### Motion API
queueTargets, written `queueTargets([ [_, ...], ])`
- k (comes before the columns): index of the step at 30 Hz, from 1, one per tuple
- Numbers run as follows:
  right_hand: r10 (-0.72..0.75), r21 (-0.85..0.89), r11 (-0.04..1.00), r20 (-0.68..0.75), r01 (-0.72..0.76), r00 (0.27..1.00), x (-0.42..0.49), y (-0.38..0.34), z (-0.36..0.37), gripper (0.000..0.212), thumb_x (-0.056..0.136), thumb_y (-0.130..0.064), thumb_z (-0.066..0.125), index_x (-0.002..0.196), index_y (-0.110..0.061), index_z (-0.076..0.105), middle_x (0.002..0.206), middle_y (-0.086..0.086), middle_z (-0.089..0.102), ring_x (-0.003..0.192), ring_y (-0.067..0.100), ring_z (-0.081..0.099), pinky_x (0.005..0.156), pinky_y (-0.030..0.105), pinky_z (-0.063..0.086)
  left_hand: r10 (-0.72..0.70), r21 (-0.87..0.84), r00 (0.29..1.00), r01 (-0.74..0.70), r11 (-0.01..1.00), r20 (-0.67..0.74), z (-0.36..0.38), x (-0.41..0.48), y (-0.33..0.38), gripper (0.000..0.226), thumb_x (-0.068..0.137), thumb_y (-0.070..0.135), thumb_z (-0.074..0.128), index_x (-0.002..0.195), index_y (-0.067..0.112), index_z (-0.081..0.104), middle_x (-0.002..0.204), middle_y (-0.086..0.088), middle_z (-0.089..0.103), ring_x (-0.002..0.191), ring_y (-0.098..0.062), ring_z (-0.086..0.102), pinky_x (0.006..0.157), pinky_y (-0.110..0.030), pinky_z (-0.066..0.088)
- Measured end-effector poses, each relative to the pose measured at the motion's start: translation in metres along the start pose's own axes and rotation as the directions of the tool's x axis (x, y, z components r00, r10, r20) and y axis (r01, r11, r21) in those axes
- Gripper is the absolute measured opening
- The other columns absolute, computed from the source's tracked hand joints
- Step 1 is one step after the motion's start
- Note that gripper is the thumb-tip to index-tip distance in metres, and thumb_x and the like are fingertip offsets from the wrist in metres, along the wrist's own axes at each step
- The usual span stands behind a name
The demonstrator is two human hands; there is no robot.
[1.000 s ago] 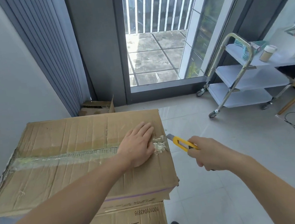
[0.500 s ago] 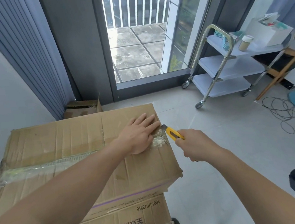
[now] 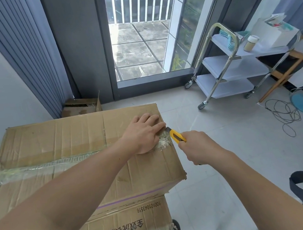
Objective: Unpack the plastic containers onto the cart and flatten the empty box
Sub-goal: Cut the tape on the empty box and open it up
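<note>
Though creased, box (image 3: pixel 64 141) taped shut; right hand (image 3: pixel 198 147) grips yellow knife (image 3: pixel 176 135).

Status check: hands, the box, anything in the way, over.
Left hand flat on box top; right hand grips yellow knife, blade at tape end. Box sealed. Left fingers right beside blade.
</note>
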State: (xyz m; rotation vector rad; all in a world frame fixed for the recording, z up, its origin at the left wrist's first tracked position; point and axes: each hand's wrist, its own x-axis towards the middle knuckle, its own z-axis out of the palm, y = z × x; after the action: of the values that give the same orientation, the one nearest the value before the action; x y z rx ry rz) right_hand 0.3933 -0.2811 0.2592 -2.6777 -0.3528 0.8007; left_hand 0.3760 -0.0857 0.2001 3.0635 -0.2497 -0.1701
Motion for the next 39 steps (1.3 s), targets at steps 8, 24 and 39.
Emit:
queueTargets([
  [8,0.043,-0.021,0.999,0.042,-0.042,0.998,-0.004,0.003,-0.006,0.012,0.091,-0.012,0.041,0.087,-0.009,0.052,0.074,0.009,0.053,0.054,0.028,0.053,0.054,0.034,0.048,-0.011,0.016,1.000,0.011,1.000,-0.019,0.002,0.005,0.002,0.051,0.100,0.041,0.029,0.152,0.038,0.028,0.159,0.005,0.024,0.146,-0.021,0.018,0.114,-0.045,0.023],
  [24,0.045,-0.084,0.996,0.083,-0.038,0.996,-0.015,0.004,-0.009,0.009,0.091,-0.011,0.045,0.085,-0.009,0.051,0.074,0.011,0.057,0.059,0.027,0.063,0.060,0.037,0.057,-0.031,0.018,0.999,0.031,0.999,-0.014,0.003,0.002,0.005,0.052,0.101,0.039,0.029,0.152,0.038,0.027,0.161,0.004,0.022,0.148,-0.021,0.015,0.116,-0.049,0.020],
  [39,-0.019,-0.032,0.999,0.012,0.019,1.000,-0.027,0.016,-0.001,0.018,0.095,-0.020,0.039,0.092,-0.009,0.052,0.078,0.007,0.055,0.060,0.025,0.052,0.059,0.036,0.050,-0.127,-0.054,0.990,0.123,0.991,-0.062,0.000,-0.026,0.024,0.026,0.097,0.036,0.037,0.103,0.016,0.053,0.105,-0.004,0.056,0.100,-0.024,0.051,0.074,-0.034,0.041],
])
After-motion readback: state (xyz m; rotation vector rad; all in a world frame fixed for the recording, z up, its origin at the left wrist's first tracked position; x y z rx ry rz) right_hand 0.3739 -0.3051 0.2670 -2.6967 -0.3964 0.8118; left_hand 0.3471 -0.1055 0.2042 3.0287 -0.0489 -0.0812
